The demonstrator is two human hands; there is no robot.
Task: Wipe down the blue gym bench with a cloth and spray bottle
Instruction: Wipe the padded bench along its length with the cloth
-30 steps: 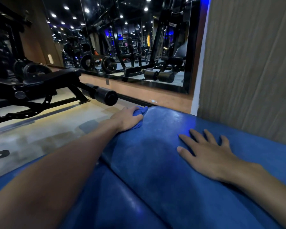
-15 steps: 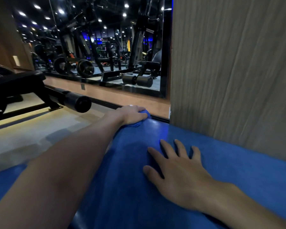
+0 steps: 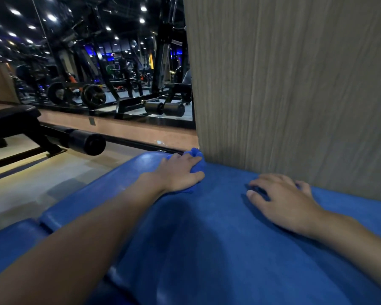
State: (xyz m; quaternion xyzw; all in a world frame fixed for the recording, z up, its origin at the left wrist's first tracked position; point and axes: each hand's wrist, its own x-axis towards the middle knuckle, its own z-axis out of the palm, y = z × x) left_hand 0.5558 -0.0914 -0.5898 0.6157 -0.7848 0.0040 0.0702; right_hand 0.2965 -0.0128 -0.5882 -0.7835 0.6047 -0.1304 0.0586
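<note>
The blue gym bench [image 3: 218, 238] fills the lower part of the view, its padded top running away from me to the wall. My left hand [image 3: 180, 172] presses a crumpled blue cloth [image 3: 196, 156] onto the bench's far end, right at the corner of the wood-grain wall. The cloth pokes out beyond the fingers and under the palm. My right hand [image 3: 282, 201] rests on the bench top near the wall, fingers curled and apart, holding nothing. No spray bottle is in view.
A wood-grain wall panel [image 3: 295, 84] rises directly behind the bench on the right. A black bench with a roller pad [image 3: 86, 140] stands on the pale floor [image 3: 42, 179] at the left. A wall mirror [image 3: 108, 73] reflects gym machines.
My left hand has slid the cloth to the right along the bench's far end, up to the wall corner. My right hand has curled its fingers and sits closer to the wall.
</note>
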